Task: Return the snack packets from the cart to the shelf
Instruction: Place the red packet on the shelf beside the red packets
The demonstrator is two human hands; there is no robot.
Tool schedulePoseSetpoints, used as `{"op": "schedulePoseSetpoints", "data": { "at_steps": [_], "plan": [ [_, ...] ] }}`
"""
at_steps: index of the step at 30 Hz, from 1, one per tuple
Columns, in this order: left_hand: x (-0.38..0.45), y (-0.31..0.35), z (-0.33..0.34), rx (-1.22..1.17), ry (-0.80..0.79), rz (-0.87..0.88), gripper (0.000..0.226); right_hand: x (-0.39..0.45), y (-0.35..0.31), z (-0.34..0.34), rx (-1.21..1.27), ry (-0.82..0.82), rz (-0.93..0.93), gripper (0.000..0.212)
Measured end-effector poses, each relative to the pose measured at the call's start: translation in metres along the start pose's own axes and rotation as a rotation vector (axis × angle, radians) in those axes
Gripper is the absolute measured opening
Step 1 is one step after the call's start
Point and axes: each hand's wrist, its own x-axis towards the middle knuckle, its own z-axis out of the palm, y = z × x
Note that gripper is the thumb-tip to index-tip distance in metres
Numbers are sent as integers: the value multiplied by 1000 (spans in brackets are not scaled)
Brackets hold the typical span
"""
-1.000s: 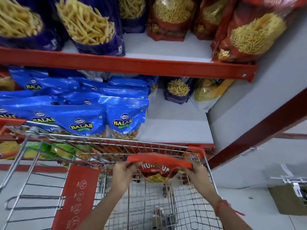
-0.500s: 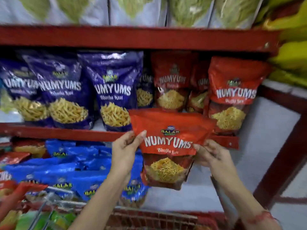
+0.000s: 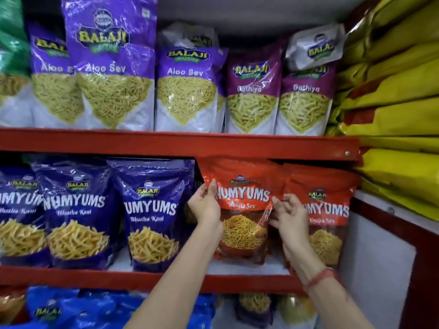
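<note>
A red Numyums Bhujia Sev packet [image 3: 243,203] stands upright on the middle shelf [image 3: 237,280], its top tucked under the red rail above. My left hand [image 3: 206,205] grips its left edge, thumb on the front. My right hand [image 3: 286,216] holds its right edge with fingers curled. Another red Bhujia Sev packet [image 3: 330,210] stands just to its right, partly behind my right hand. The cart is out of view.
Dark blue Numyums Bhatha Kani packets [image 3: 152,210] fill the middle shelf to the left. Purple Aloo Sev and Gathiya packets [image 3: 187,77] line the upper shelf. Yellow sacks [image 3: 394,91] are stacked at the right. Blue packets [image 3: 71,309] sit on the shelf below.
Both hands lifted the red packet out of the cart, raised it in front of the shelves, then pushed it onto the middle shelf beside the other red packet. The view tilted upward.
</note>
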Motion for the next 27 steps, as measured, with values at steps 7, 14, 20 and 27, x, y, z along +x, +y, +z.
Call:
{"op": "schedulePoseSetpoints", "data": {
  "at_steps": [7, 14, 20, 27],
  "plan": [
    [45, -33, 5, -61, 121, -57, 29, 42, 45, 26, -139, 156, 74, 23],
    [74, -51, -14, 242, 38, 5, 44, 62, 76, 29, -325, 110, 38, 20],
    [51, -73, -64, 581, -75, -119, 83, 41, 104, 5, -331, -27, 261, 54],
    [31, -75, -87, 808, -254, -152, 95, 6, 100, -7, -470, -189, 356, 62]
  ]
}}
